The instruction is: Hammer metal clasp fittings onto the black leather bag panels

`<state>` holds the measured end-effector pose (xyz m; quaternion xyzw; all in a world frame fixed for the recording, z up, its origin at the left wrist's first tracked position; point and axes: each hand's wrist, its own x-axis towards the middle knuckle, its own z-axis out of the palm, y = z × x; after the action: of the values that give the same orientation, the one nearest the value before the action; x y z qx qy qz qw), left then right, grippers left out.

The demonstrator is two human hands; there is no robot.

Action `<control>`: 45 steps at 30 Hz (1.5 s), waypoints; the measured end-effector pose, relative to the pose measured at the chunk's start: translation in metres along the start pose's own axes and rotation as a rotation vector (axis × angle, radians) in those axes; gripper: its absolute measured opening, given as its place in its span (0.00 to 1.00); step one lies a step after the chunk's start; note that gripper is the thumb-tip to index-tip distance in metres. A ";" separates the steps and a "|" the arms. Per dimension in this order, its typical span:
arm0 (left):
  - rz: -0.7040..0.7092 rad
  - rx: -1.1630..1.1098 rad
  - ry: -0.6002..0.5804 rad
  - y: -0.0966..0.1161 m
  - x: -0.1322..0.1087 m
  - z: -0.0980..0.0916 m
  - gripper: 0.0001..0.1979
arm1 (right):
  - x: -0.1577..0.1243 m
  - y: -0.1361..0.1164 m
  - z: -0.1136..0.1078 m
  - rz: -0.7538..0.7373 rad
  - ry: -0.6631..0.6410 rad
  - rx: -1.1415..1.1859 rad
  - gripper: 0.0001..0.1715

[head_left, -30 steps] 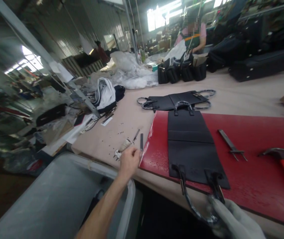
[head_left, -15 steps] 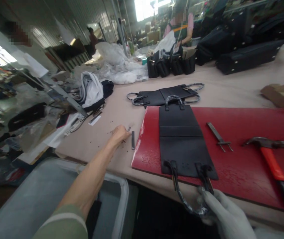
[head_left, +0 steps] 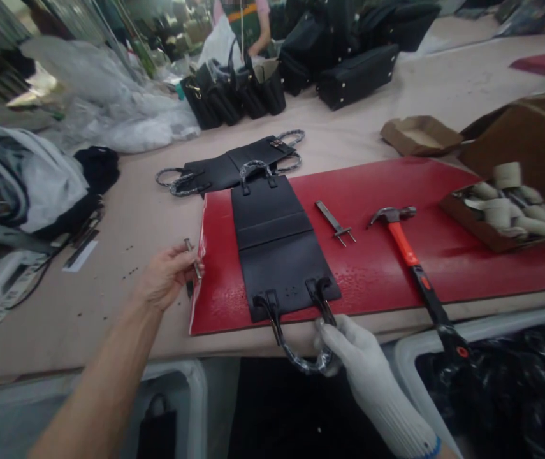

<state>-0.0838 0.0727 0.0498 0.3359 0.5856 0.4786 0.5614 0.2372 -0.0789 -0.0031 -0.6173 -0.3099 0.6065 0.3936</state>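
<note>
My bare left hand (head_left: 169, 275) pinches a slim metal rod (head_left: 192, 258) by the left edge of the red board (head_left: 217, 293). A second dark strip lies partly hidden below those fingers. My right hand (head_left: 351, 347), in a white knit glove, is closed round the plastic-wrapped handle (head_left: 296, 360) of a black bag panel (head_left: 276, 239). That panel lies flat on the board, its near handle hanging over the table edge. Right of it rest a two-pronged metal punch (head_left: 335, 223) and a claw hammer (head_left: 401, 242) with an orange and black grip.
Another black panel with handles (head_left: 238, 162) lies behind. Black bags (head_left: 234, 92) and clear plastic (head_left: 123, 118) stand farther back, near a person (head_left: 248, 29). A cardboard box of whitish rolls (head_left: 480, 233) is at right. Bins (head_left: 198, 395) flank me below the table.
My left hand has lifted the metal rod from the tabletop and brought it to the board's edge. My right hand stays on the bag handle. The view has swung right.
</note>
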 end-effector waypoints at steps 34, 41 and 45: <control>0.465 0.410 -0.221 -0.079 -0.058 0.118 0.04 | 0.002 0.001 0.001 0.042 -0.122 0.013 0.22; 0.628 0.591 -0.251 -0.076 -0.062 0.121 0.06 | -0.011 -0.026 -0.028 -0.132 0.061 -0.571 0.20; 0.719 0.594 -0.254 -0.083 -0.064 0.118 0.06 | -0.005 -0.060 -0.076 -0.344 0.495 -0.898 0.31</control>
<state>0.0533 0.0090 0.0039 0.7187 0.4705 0.4096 0.3072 0.3182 -0.0612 0.0477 -0.7897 -0.5333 0.1773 0.2460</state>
